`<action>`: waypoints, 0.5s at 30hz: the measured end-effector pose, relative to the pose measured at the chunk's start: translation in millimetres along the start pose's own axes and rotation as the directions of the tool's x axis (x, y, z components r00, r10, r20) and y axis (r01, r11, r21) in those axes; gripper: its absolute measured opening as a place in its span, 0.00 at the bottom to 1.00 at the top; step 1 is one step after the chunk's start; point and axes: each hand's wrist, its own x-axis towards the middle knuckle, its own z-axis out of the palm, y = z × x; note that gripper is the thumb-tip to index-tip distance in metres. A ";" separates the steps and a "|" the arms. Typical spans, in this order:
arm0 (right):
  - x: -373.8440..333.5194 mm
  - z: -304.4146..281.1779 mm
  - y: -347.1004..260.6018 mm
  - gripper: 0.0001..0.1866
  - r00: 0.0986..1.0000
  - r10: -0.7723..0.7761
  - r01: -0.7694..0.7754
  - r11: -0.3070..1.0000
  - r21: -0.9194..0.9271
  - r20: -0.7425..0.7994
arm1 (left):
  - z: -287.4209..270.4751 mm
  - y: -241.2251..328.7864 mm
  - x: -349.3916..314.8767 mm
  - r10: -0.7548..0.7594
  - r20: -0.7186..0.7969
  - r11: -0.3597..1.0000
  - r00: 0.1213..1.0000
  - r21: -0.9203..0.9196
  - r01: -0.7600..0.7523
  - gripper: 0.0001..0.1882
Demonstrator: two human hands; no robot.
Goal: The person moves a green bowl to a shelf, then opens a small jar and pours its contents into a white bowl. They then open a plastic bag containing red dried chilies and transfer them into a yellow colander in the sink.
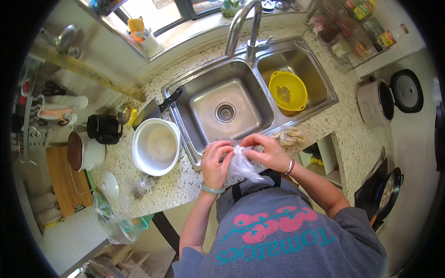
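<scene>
Both my hands meet at the front edge of the sink [266, 132], holding a clear plastic bag [244, 167]. The fingers of my left hand [216, 163] pinch the gathered top of the bag from one side. My right hand [270, 153] grips the same gathered part from the other side, thumb and fingers closed. The rest of the bag hangs down loosely toward my apron. What the bag holds, if anything, I cannot make out. Left of the sink stands a white pot [156, 147] without a lid, close to my left hand.
A knife [160, 107] lies at the sink's left edge, its black handle over the rim. A yellow colander [288, 91] sits in the right basin. A crumpled cloth [290, 137] rests near my right hand. Further right is an open rice cooker [376, 103]; a white lid [110, 184] lies left.
</scene>
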 end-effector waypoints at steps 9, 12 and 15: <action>-10.4 -8.7 18.7 0.12 0.974 0.224 -0.196 0.902 0.385 -0.029 | 18.3 -4.4 7.8 0.058 0.205 0.993 0.977 -0.112 -0.036 0.09; -15.0 -7.7 23.7 0.08 0.982 0.160 -0.130 0.960 0.250 -0.102 | 22.9 -10.8 14.9 0.152 0.292 0.988 0.944 -0.029 -0.150 0.09; -18.8 -15.1 24.7 0.04 0.972 -0.059 0.015 0.981 -0.191 -0.228 | 27.1 -9.3 19.5 0.143 0.224 0.984 0.964 0.068 -0.162 0.08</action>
